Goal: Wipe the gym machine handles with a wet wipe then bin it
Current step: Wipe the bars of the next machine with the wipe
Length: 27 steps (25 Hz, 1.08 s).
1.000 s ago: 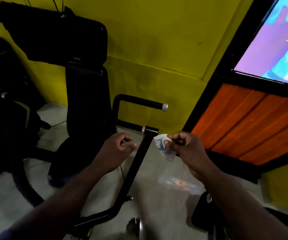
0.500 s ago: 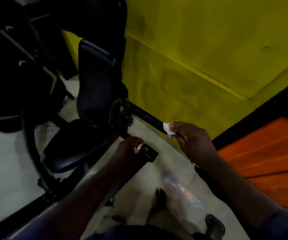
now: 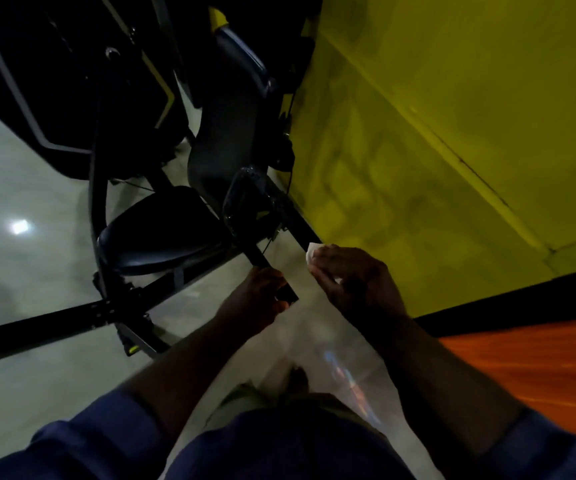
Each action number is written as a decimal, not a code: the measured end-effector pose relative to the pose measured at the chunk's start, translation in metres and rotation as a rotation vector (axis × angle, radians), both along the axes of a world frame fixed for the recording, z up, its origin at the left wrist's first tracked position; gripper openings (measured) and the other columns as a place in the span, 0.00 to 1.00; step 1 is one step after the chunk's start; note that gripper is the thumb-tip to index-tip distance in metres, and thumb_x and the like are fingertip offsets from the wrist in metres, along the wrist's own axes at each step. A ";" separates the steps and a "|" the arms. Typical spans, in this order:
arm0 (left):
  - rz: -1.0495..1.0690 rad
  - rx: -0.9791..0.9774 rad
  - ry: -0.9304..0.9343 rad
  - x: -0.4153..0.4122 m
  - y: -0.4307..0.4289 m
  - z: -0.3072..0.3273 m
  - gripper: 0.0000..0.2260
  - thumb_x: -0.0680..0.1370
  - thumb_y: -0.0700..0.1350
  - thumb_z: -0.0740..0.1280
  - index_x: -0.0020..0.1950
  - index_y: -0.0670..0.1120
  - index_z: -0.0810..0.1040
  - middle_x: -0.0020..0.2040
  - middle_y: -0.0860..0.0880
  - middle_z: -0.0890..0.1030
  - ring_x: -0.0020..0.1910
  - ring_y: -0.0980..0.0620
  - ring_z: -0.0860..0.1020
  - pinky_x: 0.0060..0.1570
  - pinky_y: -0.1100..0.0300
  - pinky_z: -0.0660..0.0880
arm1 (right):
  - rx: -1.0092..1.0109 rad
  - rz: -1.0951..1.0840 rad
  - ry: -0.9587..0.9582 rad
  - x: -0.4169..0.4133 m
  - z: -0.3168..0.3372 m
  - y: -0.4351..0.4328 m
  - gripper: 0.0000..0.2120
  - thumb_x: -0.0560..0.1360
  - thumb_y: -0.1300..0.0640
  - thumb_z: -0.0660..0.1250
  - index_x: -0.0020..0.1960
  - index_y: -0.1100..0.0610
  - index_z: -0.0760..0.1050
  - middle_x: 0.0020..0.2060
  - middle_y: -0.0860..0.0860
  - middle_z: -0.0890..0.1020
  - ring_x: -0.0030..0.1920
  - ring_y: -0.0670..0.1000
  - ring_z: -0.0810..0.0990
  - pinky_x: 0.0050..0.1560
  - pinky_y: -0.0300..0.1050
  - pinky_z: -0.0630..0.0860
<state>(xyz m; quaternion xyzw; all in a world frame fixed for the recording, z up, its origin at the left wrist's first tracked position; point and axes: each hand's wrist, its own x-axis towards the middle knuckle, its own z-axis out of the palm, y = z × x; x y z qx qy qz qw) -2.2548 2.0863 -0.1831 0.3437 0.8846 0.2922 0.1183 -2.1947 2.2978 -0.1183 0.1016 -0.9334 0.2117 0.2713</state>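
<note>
Right hand (image 3: 356, 282) closed around wet wipe (image 3: 314, 252) on handle bar (image 3: 302, 233); left hand (image 3: 262, 296) gripping bar end (image 3: 286, 294). Wipe soft, limp, probably slippery — best bunched in fingertips.

so the seat (image 3: 162, 233) sits left of the handle (image 3: 300, 230), backrest (image 3: 227, 140) rising behind it. wall (image 3: 453, 133) runs along the right. left hand (image 3: 262, 299) is on the near bar end (image 3: 286, 294), right hand (image 3: 356, 282) just right of it with the wipe (image 3: 312, 252) on the handle
</note>
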 end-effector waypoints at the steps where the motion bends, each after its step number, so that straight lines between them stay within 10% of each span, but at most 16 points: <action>1: 0.005 -0.006 -0.014 0.000 -0.002 -0.002 0.18 0.73 0.44 0.78 0.60 0.39 0.84 0.60 0.40 0.81 0.62 0.40 0.77 0.58 0.56 0.74 | -0.055 -0.065 -0.017 -0.002 0.004 -0.006 0.07 0.78 0.55 0.75 0.51 0.59 0.87 0.49 0.50 0.88 0.51 0.46 0.87 0.50 0.40 0.83; 4: 0.030 0.028 0.019 0.000 0.000 -0.013 0.16 0.73 0.45 0.77 0.56 0.38 0.85 0.58 0.40 0.83 0.62 0.40 0.77 0.59 0.59 0.73 | -0.436 -0.376 -0.255 -0.007 0.022 -0.013 0.09 0.74 0.49 0.77 0.48 0.53 0.89 0.43 0.46 0.89 0.44 0.39 0.85 0.44 0.29 0.77; 6: 0.038 0.067 0.053 -0.001 0.001 -0.016 0.16 0.72 0.46 0.77 0.56 0.38 0.85 0.59 0.39 0.83 0.63 0.42 0.76 0.64 0.59 0.71 | -0.927 -0.497 -0.520 -0.011 0.020 -0.005 0.09 0.75 0.51 0.76 0.50 0.55 0.88 0.38 0.49 0.88 0.38 0.45 0.85 0.41 0.39 0.80; 10: 0.012 0.084 0.090 -0.003 -0.001 -0.021 0.18 0.63 0.41 0.85 0.48 0.38 0.86 0.50 0.40 0.85 0.50 0.39 0.84 0.52 0.58 0.78 | -2.054 -0.490 -0.843 -0.006 0.013 0.004 0.17 0.78 0.61 0.69 0.65 0.67 0.77 0.60 0.65 0.83 0.54 0.60 0.85 0.48 0.52 0.86; 16: 0.025 0.145 0.035 -0.006 -0.002 -0.035 0.18 0.66 0.40 0.83 0.53 0.37 0.85 0.55 0.39 0.83 0.54 0.36 0.80 0.53 0.45 0.81 | -2.531 -0.400 -0.761 0.006 0.016 -0.020 0.26 0.67 0.71 0.69 0.65 0.73 0.75 0.58 0.67 0.82 0.48 0.62 0.86 0.39 0.48 0.86; 20: 0.048 0.241 0.106 -0.005 0.004 -0.037 0.18 0.63 0.41 0.80 0.49 0.35 0.85 0.50 0.35 0.84 0.53 0.40 0.80 0.50 0.51 0.80 | -2.261 -0.568 -0.690 0.003 0.016 -0.020 0.14 0.77 0.72 0.64 0.62 0.72 0.76 0.55 0.66 0.84 0.54 0.63 0.85 0.46 0.51 0.86; 27: 0.094 0.270 0.045 -0.002 0.004 -0.047 0.20 0.61 0.36 0.84 0.51 0.34 0.85 0.53 0.34 0.83 0.54 0.33 0.81 0.54 0.43 0.81 | -0.695 -0.493 -0.255 0.037 0.000 -0.022 0.07 0.75 0.61 0.76 0.52 0.55 0.86 0.51 0.47 0.87 0.53 0.41 0.84 0.54 0.33 0.78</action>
